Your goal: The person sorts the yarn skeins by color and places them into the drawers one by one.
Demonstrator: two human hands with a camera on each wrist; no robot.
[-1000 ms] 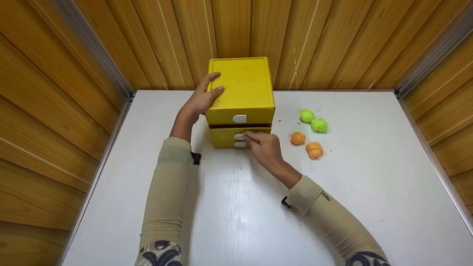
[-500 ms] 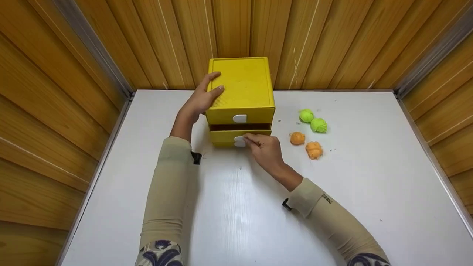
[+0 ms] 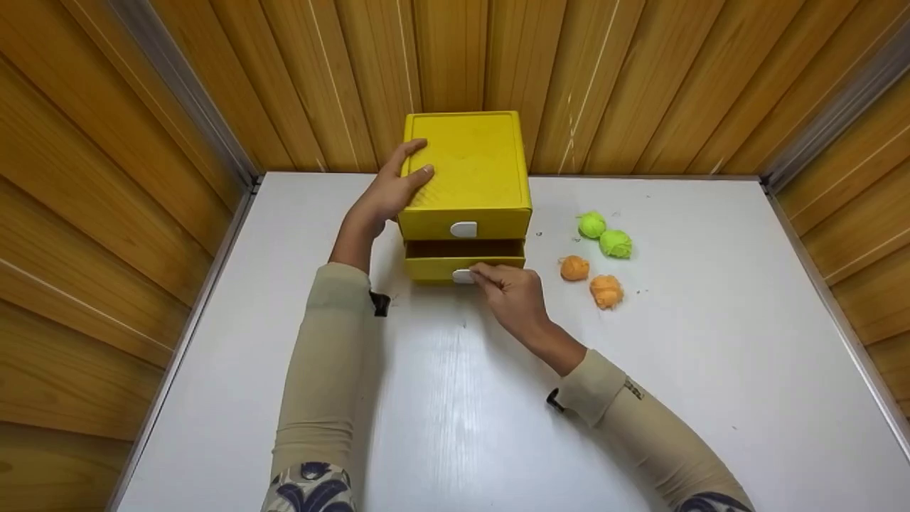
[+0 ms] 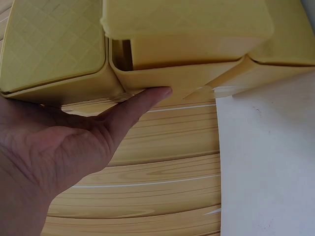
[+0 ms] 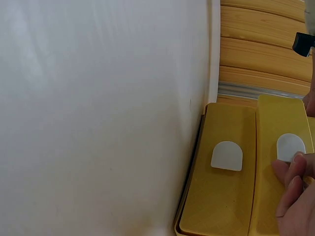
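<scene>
A yellow drawer unit [image 3: 469,160] stands at the back of the white table. Its middle drawer [image 3: 428,272] is pulled partway out, and a dark gap shows above its front. My right hand [image 3: 517,299] pinches that drawer's white tab handle [image 5: 290,145] between thumb and fingers. On the unit's left side rests my left hand [image 3: 387,193], its thumb and a finger lying over the top edge. The left wrist view shows the pulled drawer [image 4: 187,51] jutting past its neighbours. The bottom drawer [image 5: 221,201], with a white handle [image 5: 227,156], is shut in the right wrist view.
To the right of the unit lie two lime green yarn balls [image 3: 616,244] and two orange ones [image 3: 606,291]. Wood-patterned panels [image 3: 451,57] rise behind and at both sides of the table [image 3: 441,398]. Small specks dot the tabletop.
The middle drawer has slid farther out toward me, widening the gap above it. My right hand has moved slightly nearer with the handle, while the left hand has stayed on the unit.
</scene>
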